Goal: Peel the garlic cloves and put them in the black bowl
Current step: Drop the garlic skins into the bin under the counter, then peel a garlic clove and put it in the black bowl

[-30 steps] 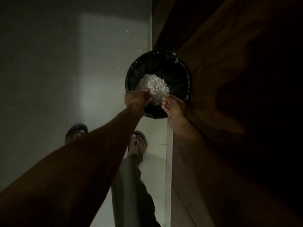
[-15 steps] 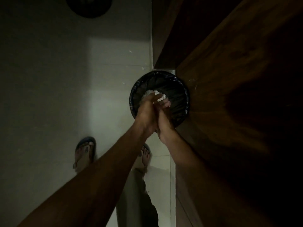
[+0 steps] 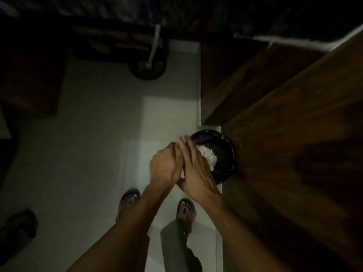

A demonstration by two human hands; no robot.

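Hands met palm to palm over the floor: the left hand (image 3: 165,166) and right hand (image 3: 193,169) pressed flat together, fingers straight, their grip on nothing that showed. Just beyond the fingertips sat a black bin (image 3: 225,154) against the wooden cabinet (image 3: 294,134), pale garlic skins (image 3: 208,156) heaped inside. Sandalled feet (image 3: 185,211) stood on the tiled floor (image 3: 98,144).

Dim home interior, suggested by pale tiled floor (image 3: 94,154), dark wooden cabinet (image 3: 294,134), bag-lined bin (image 3: 225,154), sandals worn indoors (image 3: 128,201)
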